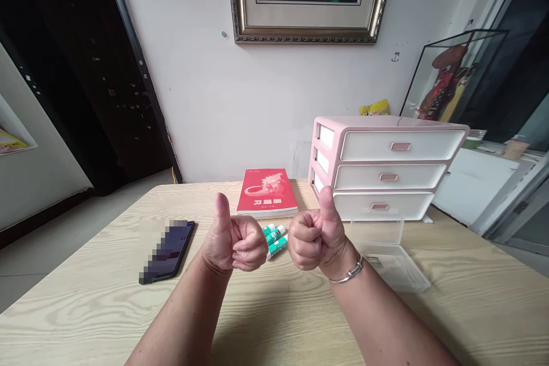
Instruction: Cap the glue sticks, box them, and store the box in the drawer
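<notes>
My left hand [238, 240] is raised over the table, its fingers curled into a fist and its thumb pointing up, with nothing in it. Facing it, my right hand [316, 234] makes the same thumbs-up fist, also holding nothing; a silver bracelet [350, 274] circles that wrist. In the gap between the fists lie several green and white tubes [278, 243], partly hidden by my left hand. Behind them a red book [268, 190] lies flat. An open clear plastic box [403, 269] sits to the right, partly hidden by my right forearm.
A dark phone [174, 254] lies on the left of the wooden table [86, 297]. At the back right stands a pink and white drawer unit [388, 163], with a yellow packet [377, 107] behind its top. A framed picture [306, 28] hangs on the wall.
</notes>
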### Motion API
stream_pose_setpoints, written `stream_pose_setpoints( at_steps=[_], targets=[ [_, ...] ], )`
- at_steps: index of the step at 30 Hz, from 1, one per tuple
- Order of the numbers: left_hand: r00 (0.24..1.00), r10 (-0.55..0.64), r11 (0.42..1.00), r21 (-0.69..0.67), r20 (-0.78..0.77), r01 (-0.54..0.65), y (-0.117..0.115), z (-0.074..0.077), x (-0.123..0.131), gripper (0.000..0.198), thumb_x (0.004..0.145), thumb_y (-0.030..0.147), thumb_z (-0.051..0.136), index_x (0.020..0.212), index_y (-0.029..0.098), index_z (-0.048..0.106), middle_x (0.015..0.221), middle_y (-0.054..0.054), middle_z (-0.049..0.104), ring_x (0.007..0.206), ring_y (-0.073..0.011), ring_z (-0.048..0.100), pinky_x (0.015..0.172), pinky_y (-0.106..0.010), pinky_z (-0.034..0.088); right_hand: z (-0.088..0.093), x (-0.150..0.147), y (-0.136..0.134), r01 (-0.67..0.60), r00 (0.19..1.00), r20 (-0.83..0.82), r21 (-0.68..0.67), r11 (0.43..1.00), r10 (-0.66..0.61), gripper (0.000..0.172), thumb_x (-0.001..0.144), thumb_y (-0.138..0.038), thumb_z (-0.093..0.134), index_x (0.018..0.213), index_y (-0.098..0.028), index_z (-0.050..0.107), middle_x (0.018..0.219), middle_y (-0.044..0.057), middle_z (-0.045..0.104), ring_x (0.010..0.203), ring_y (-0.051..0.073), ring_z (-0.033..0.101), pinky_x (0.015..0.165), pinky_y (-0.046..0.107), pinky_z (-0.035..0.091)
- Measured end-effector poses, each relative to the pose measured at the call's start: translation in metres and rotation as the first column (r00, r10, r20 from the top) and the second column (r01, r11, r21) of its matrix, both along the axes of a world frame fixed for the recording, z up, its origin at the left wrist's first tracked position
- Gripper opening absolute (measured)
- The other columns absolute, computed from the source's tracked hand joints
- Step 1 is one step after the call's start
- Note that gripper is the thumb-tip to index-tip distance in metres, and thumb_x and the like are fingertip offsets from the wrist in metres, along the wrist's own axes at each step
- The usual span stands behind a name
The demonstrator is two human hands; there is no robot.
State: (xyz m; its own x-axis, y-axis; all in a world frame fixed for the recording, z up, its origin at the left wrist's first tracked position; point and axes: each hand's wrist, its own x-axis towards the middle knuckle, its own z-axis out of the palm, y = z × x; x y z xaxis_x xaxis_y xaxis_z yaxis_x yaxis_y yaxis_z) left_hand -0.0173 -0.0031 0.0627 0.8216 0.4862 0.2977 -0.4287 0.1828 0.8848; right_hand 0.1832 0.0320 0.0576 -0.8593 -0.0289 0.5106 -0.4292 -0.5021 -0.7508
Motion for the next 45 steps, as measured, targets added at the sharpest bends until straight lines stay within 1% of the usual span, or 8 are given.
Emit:
stream_pose_setpoints(
  at_steps=[8,19,25,30,36,38,40,45],
  targets=[
    [0.999,-0.044,0.998,0.04,0.018,0.043,0.003,-0.003,-0.001,0.084,0.056,0.099,-0.003,0.044,0.022,0.031,0.035,0.004,0.023,0.027,-0.0065,0.018,0.027,-0.021,0.012,-0.002,0.003,-0.001,0.029,0.999,0.026,-0.009,1.0,-0.028,0.076,0.068,-0.095,0.006,0.06,-0.024,0.028,0.047,-0.008,0.025,0.037,0.004,0.017,0.034,0.019,0.016],
    [1.0,-0.03,0.999,0.04,0.008,0.03,0.003,-0.003,-0.002,0.084,0.055,0.099,-0.005,0.043,0.023,0.03,0.034,0.004,0.022,0.026,-0.0063,0.017,0.026,-0.021,0.01,0.0,0.005,-0.004,0.017,1.0,-0.008,-0.026,1.0,-0.017,0.075,0.069,-0.096,0.009,0.061,-0.023,0.029,0.047,-0.008,0.026,0.036,0.004,0.017,0.033,0.018,0.016],
    [0.993,-0.099,0.995,0.033,0.071,0.097,0.002,-0.002,0.0,0.084,0.054,0.099,-0.005,0.043,0.023,0.029,0.034,0.004,0.022,0.026,-0.0063,0.016,0.025,-0.021,0.01,0.004,0.004,-0.011,-0.03,0.998,-0.05,-0.025,0.999,0.029,0.075,0.067,-0.097,0.009,0.061,-0.024,0.027,0.047,-0.008,0.026,0.036,0.004,0.017,0.033,0.019,0.016],
    [0.972,-0.198,0.979,0.069,0.125,0.191,-0.01,0.003,0.008,0.083,0.048,0.102,-0.003,0.042,0.025,0.027,0.033,0.004,0.02,0.027,-0.0073,0.014,0.026,-0.024,0.009,0.01,0.0,-0.029,-0.093,0.99,-0.11,0.005,0.996,0.093,0.077,0.063,-0.099,0.007,0.06,-0.025,0.027,0.047,-0.008,0.025,0.037,0.004,0.018,0.032,0.019,0.015],
    [0.963,-0.255,0.952,0.2,0.092,0.233,-0.028,0.015,0.013,0.083,0.048,0.102,-0.005,0.045,0.025,0.027,0.035,0.002,0.023,0.029,-0.0094,0.017,0.029,-0.026,0.011,0.02,-0.001,-0.049,-0.144,0.97,-0.192,0.039,0.989,0.149,0.078,0.061,-0.099,0.008,0.06,-0.024,0.029,0.047,-0.008,0.025,0.037,0.004,0.018,0.032,0.019,0.017],
    [0.965,-0.251,0.942,0.248,0.078,0.225,-0.028,0.017,0.011,0.082,0.048,0.102,-0.004,0.046,0.026,0.026,0.036,0.002,0.024,0.029,-0.0099,0.018,0.029,-0.027,0.011,0.02,0.001,-0.046,-0.12,0.97,-0.207,0.041,0.992,0.126,0.077,0.064,-0.098,0.009,0.06,-0.024,0.029,0.048,-0.007,0.026,0.038,0.004,0.019,0.033,0.019,0.017],
    [0.972,-0.219,0.949,0.249,0.084,0.192,-0.023,0.018,0.008,0.082,0.048,0.102,-0.004,0.046,0.025,0.027,0.035,0.002,0.024,0.029,-0.0096,0.019,0.028,-0.026,0.012,0.018,0.003,-0.036,-0.079,0.976,-0.2,0.021,0.997,0.082,0.076,0.067,-0.097,0.01,0.061,-0.024,0.029,0.048,-0.007,0.027,0.038,0.004,0.02,0.033,0.019,0.017],
    [0.988,-0.118,0.989,0.097,0.099,0.108,-0.003,0.009,0.0,0.084,0.053,0.1,-0.005,0.046,0.023,0.028,0.035,0.005,0.02,0.026,-0.0068,0.015,0.026,-0.022,0.011,0.008,0.007,-0.005,-0.016,0.997,-0.076,-0.035,0.999,0.013,0.073,0.071,-0.095,0.011,0.061,-0.024,0.027,0.047,-0.009,0.026,0.036,0.004,0.018,0.033,0.018,0.016]
  ],
)
